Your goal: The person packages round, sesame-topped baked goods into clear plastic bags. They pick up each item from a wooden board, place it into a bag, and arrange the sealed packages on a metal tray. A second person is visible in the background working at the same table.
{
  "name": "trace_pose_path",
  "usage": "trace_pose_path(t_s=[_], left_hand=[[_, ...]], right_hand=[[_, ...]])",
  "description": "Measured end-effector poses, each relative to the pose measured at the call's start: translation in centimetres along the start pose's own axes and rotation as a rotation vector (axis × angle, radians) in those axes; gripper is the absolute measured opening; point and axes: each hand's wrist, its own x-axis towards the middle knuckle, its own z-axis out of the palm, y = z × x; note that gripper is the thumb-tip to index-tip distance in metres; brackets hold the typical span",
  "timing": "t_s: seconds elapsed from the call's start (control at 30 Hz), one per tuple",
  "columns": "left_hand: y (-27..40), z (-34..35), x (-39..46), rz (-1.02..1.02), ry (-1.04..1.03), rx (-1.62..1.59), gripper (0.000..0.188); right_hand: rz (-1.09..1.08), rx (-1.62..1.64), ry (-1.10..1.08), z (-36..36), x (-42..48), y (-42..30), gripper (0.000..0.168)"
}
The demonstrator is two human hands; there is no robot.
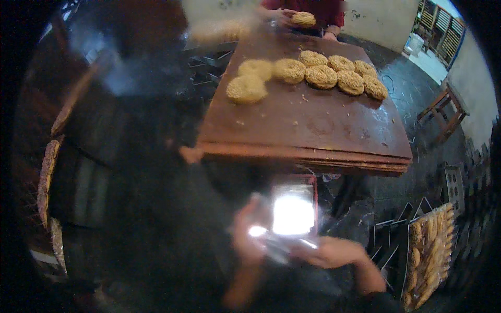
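Below the near edge of a brown tabletop, my left hand (pixel 247 236) and my right hand (pixel 337 252) are close together, both blurred. Between them is a shiny, clear sheet of plastic (pixel 277 250), perhaps a bag, which both hands appear to grip. Glare and blur hide its exact shape and the fingertips. Just beyond the plastic, a stack of white, overexposed sheets (pixel 293 214) lies in a red-rimmed basket (pixel 314 184). Several ring-shaped breads with a nubbly golden topping (pixel 321 76) lie in rows across the tabletop (pixel 274 123), with crumbs around them.
Across the table, a person (pixel 280 16) in a dark red top holds one bread ring (pixel 303 18). At lower right, a metal rack carries a tray of elongated breads (pixel 428 254). A wooden stool (pixel 446 111) stands by the right wall. Haze blurs the left side.
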Motion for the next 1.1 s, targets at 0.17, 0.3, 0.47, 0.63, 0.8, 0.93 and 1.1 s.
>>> trace_pose_path(t_s=[0.17,0.3,0.47,0.63,0.8,0.93,1.1], left_hand=[[6.8,-6.0,2.6,0.155,0.057,-0.459,0.044],[5.3,-7.9,2.4,-0.164,0.140,-0.782,0.051],[2.2,-7.8,1.4,-0.455,0.321,-0.954,0.060],[1.2,-6.4,1.3,-0.479,0.247,-1.046,0.057],[-0.2,-4.2,1.9,-0.399,0.099,-0.976,0.054],[-0.9,-2.7,2.3,-0.439,-0.086,-1.064,0.053],[-0.6,-0.3,1.9,-0.313,-0.104,-0.845,0.052]], right_hand=[[0.133,-0.164,0.453,-10.7,10.7,1.8,0.039],[0.197,-0.600,0.635,-13.4,23.2,9.5,0.098],[0.377,-0.645,0.724,-12.7,29.1,13.4,0.112],[0.359,-0.515,0.801,-13.2,25.4,8.9,0.110],[0.311,0.258,0.630,-9.7,12.1,0.3,0.110],[0.248,0.579,0.549,-4.9,4.0,-3.1,0.109],[0.310,-0.052,0.604,-2.8,1.4,-4.2,0.110]])
